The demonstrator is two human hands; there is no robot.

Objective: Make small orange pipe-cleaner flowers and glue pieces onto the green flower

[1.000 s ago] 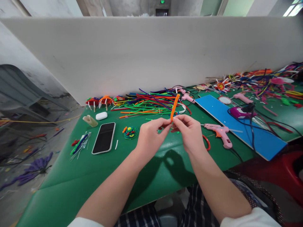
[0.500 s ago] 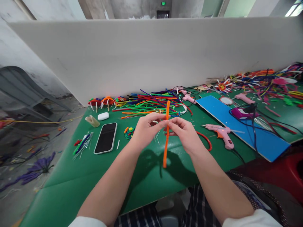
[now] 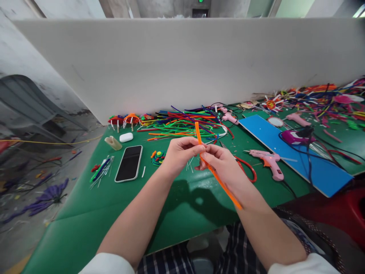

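Note:
An orange pipe cleaner [image 3: 225, 187] is pinched between both my hands above the green table. My left hand [image 3: 182, 154] grips it near its upper part, with the short end sticking up past the fingers. Just beside it, my right hand [image 3: 218, 158] is closed on the same strip, and the long lower part slants down to the right across my right wrist. Red-handled scissors [image 3: 249, 169] lie behind the right hand, partly hidden by it. To the left of my left hand sits a small coiled green piece with yellow and orange bits [image 3: 158, 157].
A phone [image 3: 129, 163], a white earbud case [image 3: 126, 137] and a beige holder [image 3: 113, 143] are at left. Loose pipe cleaners [image 3: 182, 125] lie along the white partition [image 3: 182, 61]. At right are a pink glue gun [image 3: 269, 161] with its cord and a blue board [image 3: 296, 156].
The orange pipe cleaner has bent at my fingers: its lower part, formerly hanging nearly straight down, now slants right over my right wrist. The view has shifted slightly.

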